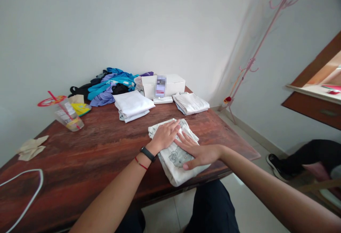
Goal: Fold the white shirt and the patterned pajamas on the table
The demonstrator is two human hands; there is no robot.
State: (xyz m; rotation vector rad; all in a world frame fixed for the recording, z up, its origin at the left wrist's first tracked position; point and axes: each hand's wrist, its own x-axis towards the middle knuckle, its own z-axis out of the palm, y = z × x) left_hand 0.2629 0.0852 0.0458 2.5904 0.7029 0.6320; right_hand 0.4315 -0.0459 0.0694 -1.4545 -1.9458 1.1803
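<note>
A folded white garment with a grey cartoon print point(176, 162) lies at the near right edge of the dark wooden table point(93, 154). My left hand point(165, 135) lies flat on its upper part, fingers stretched out, a black band and a red thread on the wrist. My right hand point(198, 152) rests flat across the garment's right side, fingers spread, thumb pointing down. Neither hand grips anything.
Two folded white stacks point(132, 105) point(190, 102) sit farther back, beside a white box point(165, 83) and a pile of blue, purple and black clothes point(109, 85). A plastic cup with straw point(68, 114), a crumpled napkin point(30, 147) and a white cable point(26, 186) lie left. Another person's leg point(298, 160) is at the right.
</note>
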